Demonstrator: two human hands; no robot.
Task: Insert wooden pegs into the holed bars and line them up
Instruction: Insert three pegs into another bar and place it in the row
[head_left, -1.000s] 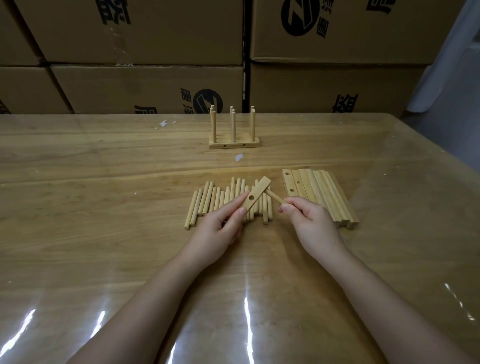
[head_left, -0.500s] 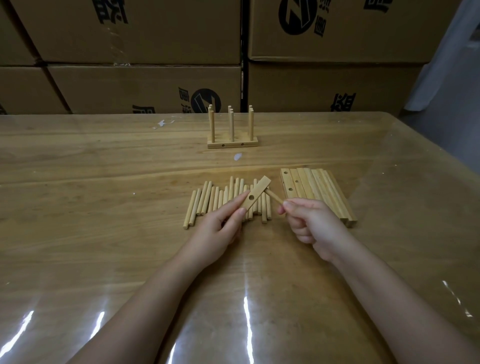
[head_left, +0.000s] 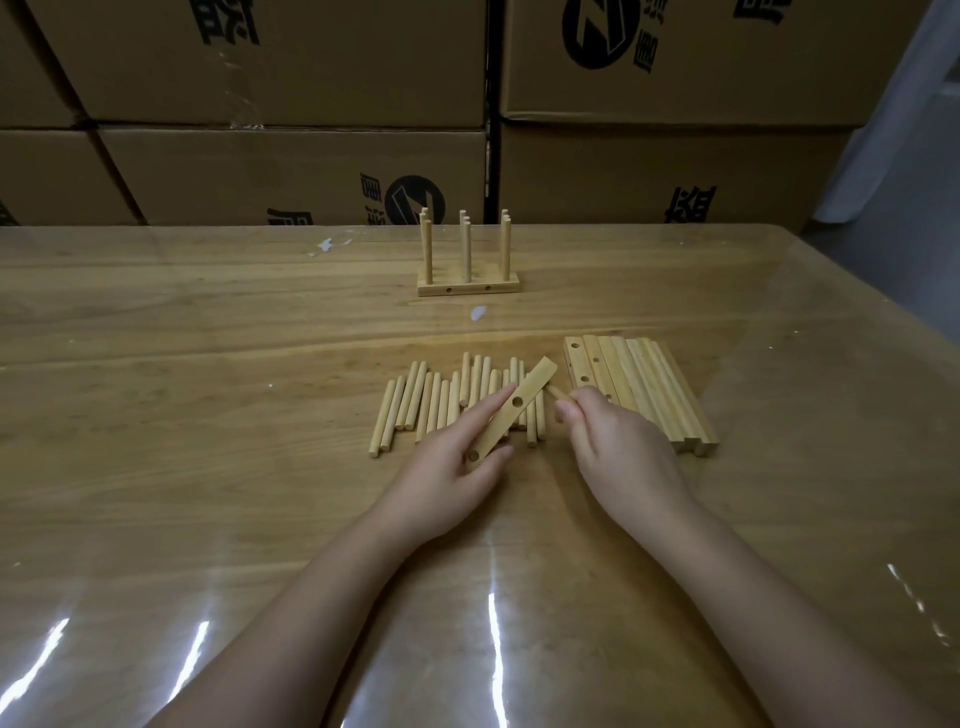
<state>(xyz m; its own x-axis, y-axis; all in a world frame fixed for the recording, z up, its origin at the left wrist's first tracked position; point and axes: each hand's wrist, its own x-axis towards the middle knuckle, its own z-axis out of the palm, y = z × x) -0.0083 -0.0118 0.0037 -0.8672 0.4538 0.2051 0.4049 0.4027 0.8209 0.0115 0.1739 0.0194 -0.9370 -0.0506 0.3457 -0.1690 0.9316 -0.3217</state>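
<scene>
Now holds holed bar (head_left: 519, 402) tilted at frame centre with left grip (head_left: 447, 478) curled round it; pinches peg (head_left: 558, 393) in right grip (head_left: 618, 447), just beside bar.

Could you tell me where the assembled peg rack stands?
Head view: the peg rack stands far centre on the table, beyond the loose pegs, near the cardboard boxes.

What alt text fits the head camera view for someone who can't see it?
The left hand holds a holed bar tilted above loose pegs while the right hand pinches a peg near its far end. To the right lie spare bars; finished pegged bars stand farther back.
</scene>
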